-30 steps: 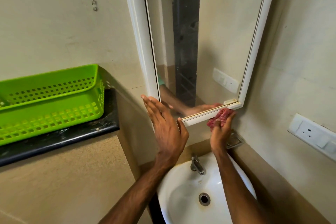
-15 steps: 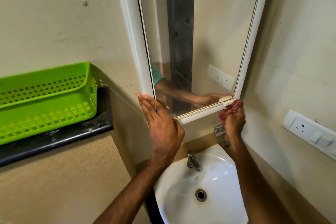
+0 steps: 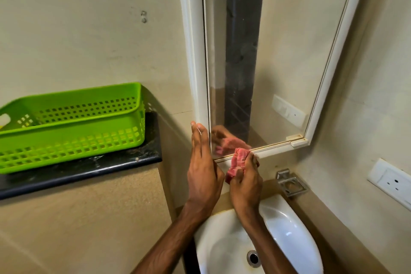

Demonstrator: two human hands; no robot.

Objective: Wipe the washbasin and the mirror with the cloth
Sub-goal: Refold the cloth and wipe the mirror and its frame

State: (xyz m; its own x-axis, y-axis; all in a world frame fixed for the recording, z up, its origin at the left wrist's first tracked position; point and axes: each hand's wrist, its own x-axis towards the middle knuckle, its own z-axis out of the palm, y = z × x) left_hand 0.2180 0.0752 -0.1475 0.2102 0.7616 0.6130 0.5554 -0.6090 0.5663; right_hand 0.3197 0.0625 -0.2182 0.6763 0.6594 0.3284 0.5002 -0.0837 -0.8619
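The right hand grasps the bunched pink cloth, pressing it on the mirror's bottom frame near its 7 o'clock corner. The left hand, released with its fingers straight, lies flat against the frame's left edge. The white washbasin sits at 6 o'clock below the hands. A green basket stands on the black tabletop at 9 o'clock.

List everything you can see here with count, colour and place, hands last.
mirror: one, white frame, on wall above washbasin
cloth: one, pink-red, at mirror's bottom frame
washbasin: one, white, below mirror
drain: one, metal, in washbasin
basket: one, green, on ledge, left
ledge: one, black, left of mirror
holder: one, metal, wall right of washbasin
socket: one, white, right wall
left hand: one, fingers straight, against mirror's left frame
right hand: one, grips cloth
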